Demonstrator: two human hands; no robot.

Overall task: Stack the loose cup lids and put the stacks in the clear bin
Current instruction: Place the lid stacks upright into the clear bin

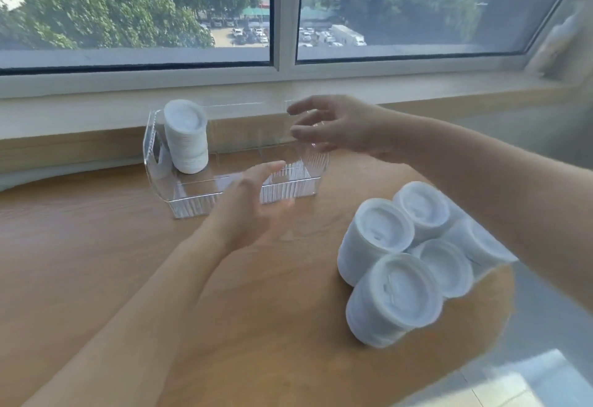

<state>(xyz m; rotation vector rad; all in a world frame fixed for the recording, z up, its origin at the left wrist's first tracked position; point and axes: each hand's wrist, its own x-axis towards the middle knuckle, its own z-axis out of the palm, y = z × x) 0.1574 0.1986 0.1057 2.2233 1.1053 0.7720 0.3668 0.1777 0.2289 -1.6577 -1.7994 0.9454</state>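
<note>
Wooden table [96,246]: five lid stacks [394,300]; one stack [186,137] in clear bin [192,204]; left hand [250,201], right hand [340,127] empty, fingers relaxed.

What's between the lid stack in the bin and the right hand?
Head view: only the bin's bare interior lies between the stack and the right hand.

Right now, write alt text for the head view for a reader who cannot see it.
Two bare hands, left hand and right hand, hover open and empty around a clear bin on a wooden table by a window. One stack of white lids stands in the bin's far left corner; five more lid stacks cluster on the table to the right.
</note>
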